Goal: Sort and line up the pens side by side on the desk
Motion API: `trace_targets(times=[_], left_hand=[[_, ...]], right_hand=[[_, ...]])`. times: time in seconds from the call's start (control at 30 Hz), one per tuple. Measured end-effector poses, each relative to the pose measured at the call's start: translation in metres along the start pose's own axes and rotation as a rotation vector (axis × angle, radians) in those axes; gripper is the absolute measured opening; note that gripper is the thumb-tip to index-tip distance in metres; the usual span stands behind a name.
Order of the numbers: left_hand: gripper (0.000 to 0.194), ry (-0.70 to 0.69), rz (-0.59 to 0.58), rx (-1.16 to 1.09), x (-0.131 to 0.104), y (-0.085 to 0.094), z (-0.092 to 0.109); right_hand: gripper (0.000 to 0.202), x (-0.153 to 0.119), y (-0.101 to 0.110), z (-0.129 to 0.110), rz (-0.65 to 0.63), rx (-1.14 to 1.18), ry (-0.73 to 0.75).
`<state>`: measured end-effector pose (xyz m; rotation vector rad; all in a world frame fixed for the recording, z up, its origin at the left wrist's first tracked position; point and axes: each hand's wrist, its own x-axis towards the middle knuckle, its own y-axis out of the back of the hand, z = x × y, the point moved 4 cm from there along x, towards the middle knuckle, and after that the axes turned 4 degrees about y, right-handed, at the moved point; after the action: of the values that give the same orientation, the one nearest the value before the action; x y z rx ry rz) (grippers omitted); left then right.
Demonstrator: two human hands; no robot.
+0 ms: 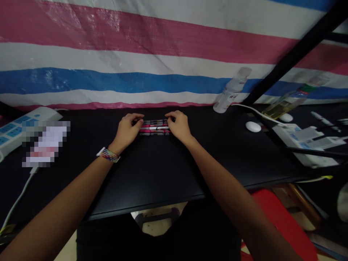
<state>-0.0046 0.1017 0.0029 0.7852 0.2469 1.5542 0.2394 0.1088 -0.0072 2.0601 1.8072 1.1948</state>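
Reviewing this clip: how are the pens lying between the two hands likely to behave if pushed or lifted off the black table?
The pens look thin, straight and rigid, so probably stiff and light. They lie side by side on the smooth black table, so a sideways nudge could roll them apart. The left hand and right hand bracket their ends, which likely keeps the row together.

You find no text that can be read in this frame. The clear bottle (231, 91) at the upper right of centre bears a white label with small red marks, too blurred for you to make out. The white block at the left edge is pixelated, so nothing on it is legible.
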Motion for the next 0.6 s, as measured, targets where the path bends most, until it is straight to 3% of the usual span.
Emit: trace_targets(times=[0.3,0.6], left_hand=[[0.042,0.085,-0.006,-0.468,-0.001,-0.018,0.002],[0.036,0.131,-0.004,-0.561,-0.001,-0.021,0.0]], right_hand=[[0.037,0.0,-0.02,-0.009,0.036,0.379,-0.112],[0.04,-0.002,-0.02,-0.01,0.035,0.482,-0.118]])
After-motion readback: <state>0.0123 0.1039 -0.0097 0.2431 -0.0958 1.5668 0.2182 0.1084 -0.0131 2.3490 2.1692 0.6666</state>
